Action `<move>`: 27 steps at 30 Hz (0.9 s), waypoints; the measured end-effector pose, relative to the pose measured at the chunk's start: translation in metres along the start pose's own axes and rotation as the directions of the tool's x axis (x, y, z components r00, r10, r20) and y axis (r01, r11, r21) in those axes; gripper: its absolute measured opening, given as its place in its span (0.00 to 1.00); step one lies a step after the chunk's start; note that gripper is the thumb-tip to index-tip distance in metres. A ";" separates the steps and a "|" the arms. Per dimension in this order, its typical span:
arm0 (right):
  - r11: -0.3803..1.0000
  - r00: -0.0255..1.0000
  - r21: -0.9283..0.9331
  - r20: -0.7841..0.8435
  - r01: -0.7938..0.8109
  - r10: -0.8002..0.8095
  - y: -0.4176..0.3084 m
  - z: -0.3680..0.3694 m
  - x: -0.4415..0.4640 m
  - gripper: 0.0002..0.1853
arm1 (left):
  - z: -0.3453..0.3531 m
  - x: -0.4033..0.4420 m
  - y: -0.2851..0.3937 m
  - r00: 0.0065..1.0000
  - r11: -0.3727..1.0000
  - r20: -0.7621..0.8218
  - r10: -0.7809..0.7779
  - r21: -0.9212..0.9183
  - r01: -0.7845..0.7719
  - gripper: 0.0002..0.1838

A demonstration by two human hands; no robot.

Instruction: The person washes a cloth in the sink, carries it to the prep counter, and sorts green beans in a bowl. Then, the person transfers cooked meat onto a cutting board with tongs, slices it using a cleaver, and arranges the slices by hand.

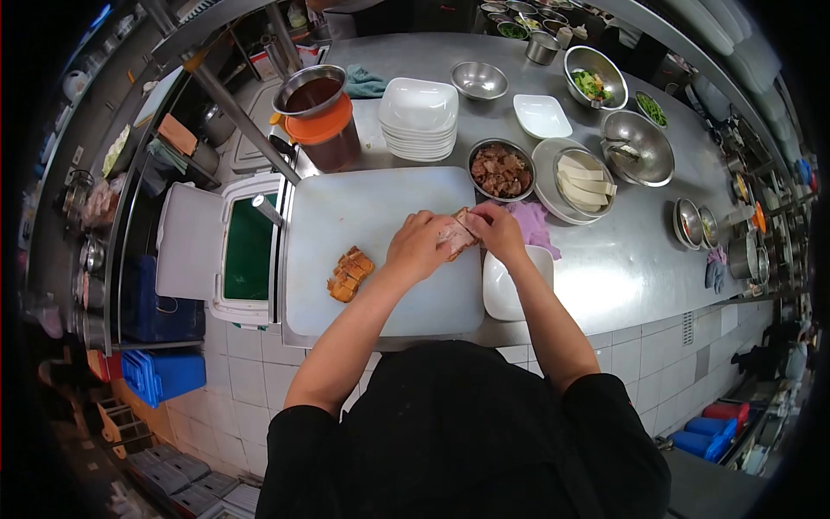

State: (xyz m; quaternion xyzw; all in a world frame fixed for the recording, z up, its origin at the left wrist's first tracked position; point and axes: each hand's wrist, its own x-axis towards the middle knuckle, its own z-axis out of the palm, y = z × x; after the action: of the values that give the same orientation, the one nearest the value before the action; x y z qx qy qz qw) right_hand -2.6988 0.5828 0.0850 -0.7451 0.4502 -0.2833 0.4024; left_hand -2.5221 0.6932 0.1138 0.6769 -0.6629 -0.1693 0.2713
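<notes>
Over the right part of a white cutting board (380,303), both my hands are on a piece of sliced meat (456,235). My left hand (418,245) holds it from the left with curved fingers. At its upper right end, the fingers of my right hand (496,228) pinch the meat. A browned, sliced piece of meat (351,274) lies on the left of the board. A metal bowl of meat chunks (501,170) stands just beyond my right hand. Under my right forearm, a white square dish (506,285) sits beside the board.
Stacked white dishes (419,108) and an orange-rimmed container (322,130) stand behind the board. To the right are a purple cloth (532,227), a bowl of pale slices (584,182) and steel bowls (637,147). An open bin (251,242) is at the left.
</notes>
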 end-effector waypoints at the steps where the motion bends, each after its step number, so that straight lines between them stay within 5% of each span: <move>1: 1.000 1.000 0.000 -0.001 0.001 -0.001 0.004 0.001 0.003 0.12 | 0.000 0.000 0.001 1.000 1.000 -0.001 0.002 0.000 -0.002 0.22; 7: 0.965 0.984 0.191 0.030 -0.177 0.175 0.025 0.006 0.016 0.09 | -0.002 -0.001 0.002 1.000 1.000 0.010 -0.005 -0.009 0.006 0.22; 9: 0.990 0.996 -0.138 -0.076 0.026 -0.037 0.019 0.008 0.007 0.08 | -0.002 0.000 0.001 1.000 1.000 0.025 -0.016 -0.013 0.016 0.23; 12: 0.963 0.970 -0.256 -0.198 0.089 -0.142 0.006 0.013 -0.002 0.06 | -0.001 0.001 0.000 0.999 1.000 0.031 -0.025 -0.007 0.025 0.23; 19: 0.999 0.987 -0.044 -0.159 0.019 -0.026 -0.006 0.012 -0.006 0.08 | 0.001 0.000 -0.004 0.998 0.999 0.041 -0.042 -0.017 0.042 0.24; 24: 0.967 0.964 -0.161 -0.147 0.198 -0.222 0.005 0.012 -0.003 0.11 | 0.000 0.001 -0.004 0.999 0.996 0.036 -0.038 -0.080 0.040 0.24; 27: 0.983 0.976 -0.081 -0.126 0.166 -0.175 0.006 0.014 -0.004 0.11 | -0.004 -0.001 -0.001 0.997 0.990 0.024 -0.068 -0.120 0.070 0.26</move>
State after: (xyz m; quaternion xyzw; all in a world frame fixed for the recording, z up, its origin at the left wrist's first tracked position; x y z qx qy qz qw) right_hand -2.6919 0.5902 0.0725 -0.7741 0.4199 -0.3498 0.3196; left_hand -2.5190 0.6944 0.1163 0.6802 -0.6303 -0.2250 0.2990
